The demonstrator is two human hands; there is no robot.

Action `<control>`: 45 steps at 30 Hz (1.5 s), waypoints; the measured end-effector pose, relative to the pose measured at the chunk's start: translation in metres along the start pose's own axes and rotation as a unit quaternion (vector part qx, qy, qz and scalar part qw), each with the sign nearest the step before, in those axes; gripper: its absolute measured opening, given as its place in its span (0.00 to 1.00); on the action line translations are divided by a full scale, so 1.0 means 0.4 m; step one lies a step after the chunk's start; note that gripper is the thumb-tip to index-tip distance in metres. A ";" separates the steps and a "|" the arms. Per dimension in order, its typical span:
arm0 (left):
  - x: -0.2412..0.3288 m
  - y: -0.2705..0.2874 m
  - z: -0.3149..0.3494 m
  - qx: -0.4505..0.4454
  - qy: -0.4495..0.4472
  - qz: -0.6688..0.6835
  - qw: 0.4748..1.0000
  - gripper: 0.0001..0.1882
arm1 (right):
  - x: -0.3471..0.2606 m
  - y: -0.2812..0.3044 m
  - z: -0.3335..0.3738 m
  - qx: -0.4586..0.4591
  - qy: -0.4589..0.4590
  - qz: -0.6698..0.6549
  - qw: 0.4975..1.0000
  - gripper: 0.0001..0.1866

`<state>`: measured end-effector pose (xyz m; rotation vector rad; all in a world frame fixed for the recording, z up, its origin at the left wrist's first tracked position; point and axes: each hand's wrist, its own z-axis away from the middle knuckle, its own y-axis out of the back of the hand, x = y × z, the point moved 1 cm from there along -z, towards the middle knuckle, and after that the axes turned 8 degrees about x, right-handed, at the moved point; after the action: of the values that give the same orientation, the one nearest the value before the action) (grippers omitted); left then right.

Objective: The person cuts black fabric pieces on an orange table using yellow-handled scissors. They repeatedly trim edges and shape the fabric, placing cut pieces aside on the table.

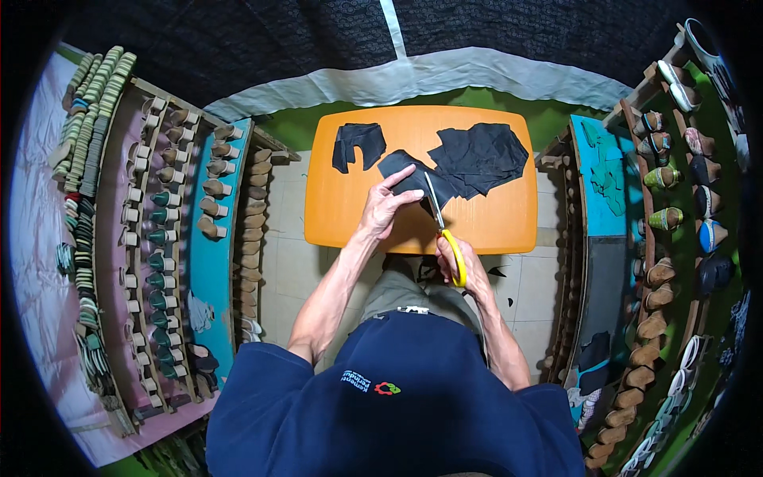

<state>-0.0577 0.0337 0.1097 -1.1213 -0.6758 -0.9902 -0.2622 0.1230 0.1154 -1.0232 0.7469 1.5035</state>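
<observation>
Both forearms point(338, 290) stretch forward over the near edge of the orange surface point(493, 226). The left hand point(385, 205) pinches a black cloth point(395, 164) above it, forefinger extended, thumb pointing right toward the scissors point(447, 237). The right hand point(470, 266), lower and nearer the body, grips their yellow handles, blades aimed away at the cloth; how wide they gape, I can't quite tell.

On the table point(350, 215), a fabric pile point(481, 155) lies right of the scissors point(438, 215), a smaller piece point(345, 149) left
</observation>
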 end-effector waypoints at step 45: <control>0.068 0.009 -0.013 -0.129 0.056 -0.130 0.982 0.36 | -0.008 0.059 0.010 0.013 -0.009 0.149 0.989 0.29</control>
<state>-0.0428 0.0209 0.1297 -1.2101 -0.6247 -1.3844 -0.2861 0.1208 0.1180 -0.9054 0.9361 1.7506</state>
